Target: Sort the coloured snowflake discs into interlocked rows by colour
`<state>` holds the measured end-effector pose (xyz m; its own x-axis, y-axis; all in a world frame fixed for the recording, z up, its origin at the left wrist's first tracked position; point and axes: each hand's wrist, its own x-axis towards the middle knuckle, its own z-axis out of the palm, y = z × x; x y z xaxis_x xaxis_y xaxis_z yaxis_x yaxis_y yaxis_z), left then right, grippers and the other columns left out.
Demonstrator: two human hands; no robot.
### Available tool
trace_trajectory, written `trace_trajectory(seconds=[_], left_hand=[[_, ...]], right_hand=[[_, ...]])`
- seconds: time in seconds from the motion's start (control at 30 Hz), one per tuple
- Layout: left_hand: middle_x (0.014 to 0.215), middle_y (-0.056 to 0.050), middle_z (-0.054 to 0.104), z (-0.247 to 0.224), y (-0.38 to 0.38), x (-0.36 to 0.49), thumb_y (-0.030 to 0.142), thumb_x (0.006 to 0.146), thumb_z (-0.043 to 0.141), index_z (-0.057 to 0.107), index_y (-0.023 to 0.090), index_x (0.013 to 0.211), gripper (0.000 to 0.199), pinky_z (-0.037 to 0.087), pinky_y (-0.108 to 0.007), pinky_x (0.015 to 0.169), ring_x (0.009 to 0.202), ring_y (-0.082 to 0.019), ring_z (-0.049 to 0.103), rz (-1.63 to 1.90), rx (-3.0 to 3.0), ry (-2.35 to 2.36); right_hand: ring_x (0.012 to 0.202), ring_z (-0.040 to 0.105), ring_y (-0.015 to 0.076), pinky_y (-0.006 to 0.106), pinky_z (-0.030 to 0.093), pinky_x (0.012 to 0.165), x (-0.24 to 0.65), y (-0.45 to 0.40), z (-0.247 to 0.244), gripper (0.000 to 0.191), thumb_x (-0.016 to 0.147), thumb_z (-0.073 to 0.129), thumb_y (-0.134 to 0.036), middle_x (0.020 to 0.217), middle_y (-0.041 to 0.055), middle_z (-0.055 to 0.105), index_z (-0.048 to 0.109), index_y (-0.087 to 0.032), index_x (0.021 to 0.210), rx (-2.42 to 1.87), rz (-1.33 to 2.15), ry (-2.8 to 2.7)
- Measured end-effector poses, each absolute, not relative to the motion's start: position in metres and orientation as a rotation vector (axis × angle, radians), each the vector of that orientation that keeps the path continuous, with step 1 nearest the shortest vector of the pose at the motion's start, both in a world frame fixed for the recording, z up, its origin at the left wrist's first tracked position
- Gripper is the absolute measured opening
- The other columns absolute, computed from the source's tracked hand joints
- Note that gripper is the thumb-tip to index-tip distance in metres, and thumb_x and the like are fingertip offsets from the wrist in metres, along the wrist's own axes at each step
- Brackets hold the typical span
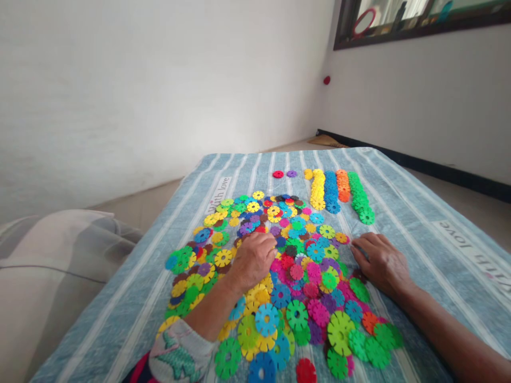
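Observation:
A large spread of flat snap-together plastic discs in many colours covers the middle of a blue-and-white striped quilt. My left hand presses down into this pile with its fingers curled, and whether a disc lies under them is hidden. My right hand rests on the quilt at the pile's right side, fingers spread and their tips close to a green disc. Beyond the pile stand sorted rows of yellow discs, blue discs, orange discs and green discs. A single red disc and a purple disc lie apart.
A soft grey-white fabric heap rises at the quilt's left. White walls stand beyond the quilt, with a dark window frame high at the right. A beige floor and black skirting show past the quilt's edge.

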<state>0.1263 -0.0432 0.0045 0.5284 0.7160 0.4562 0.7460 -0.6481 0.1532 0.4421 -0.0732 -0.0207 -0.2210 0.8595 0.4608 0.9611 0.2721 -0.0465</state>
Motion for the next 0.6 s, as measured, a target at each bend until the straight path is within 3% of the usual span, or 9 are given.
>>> trace_trajectory(seconds=[0.2,0.4,0.6], left_hand=[[0.09,-0.009,0.07,0.003,-0.044,0.13,0.009,0.082,0.049,0.065,0.016,0.084,0.018,0.053,-0.038,0.079,0.088,-0.021,0.063,-0.871,-2.653,-1.179],[0.102,-0.012,0.068,0.014,-0.057,0.144,0.022,0.086,0.055,0.066,0.014,0.094,0.016,0.051,-0.046,0.088,0.101,-0.025,0.061,-0.926,-2.734,-1.083],[0.124,-0.014,0.061,0.02,-0.08,0.164,0.046,0.083,0.06,0.059,0.017,0.117,0.046,0.045,-0.053,0.095,0.123,-0.032,0.049,-0.661,-2.984,-0.912]], right_hand=[[0.085,0.054,0.0203,0.029,0.038,0.071,0.441,-0.073,-0.018,0.023,0.092,0.048,-0.029,0.085,0.0063,0.062,0.066,-0.019,0.084,-1.668,-0.326,-2.158],[0.082,0.053,0.0203,0.03,0.038,0.071,0.44,-0.072,-0.015,0.023,0.092,0.047,-0.027,0.084,0.007,0.062,0.067,-0.018,0.085,-1.668,-0.284,-2.163],[0.082,0.053,0.0212,0.031,0.039,0.071,0.438,-0.071,-0.013,0.024,0.092,0.046,-0.026,0.083,0.008,0.061,0.066,-0.017,0.083,-1.669,-0.254,-2.155]])
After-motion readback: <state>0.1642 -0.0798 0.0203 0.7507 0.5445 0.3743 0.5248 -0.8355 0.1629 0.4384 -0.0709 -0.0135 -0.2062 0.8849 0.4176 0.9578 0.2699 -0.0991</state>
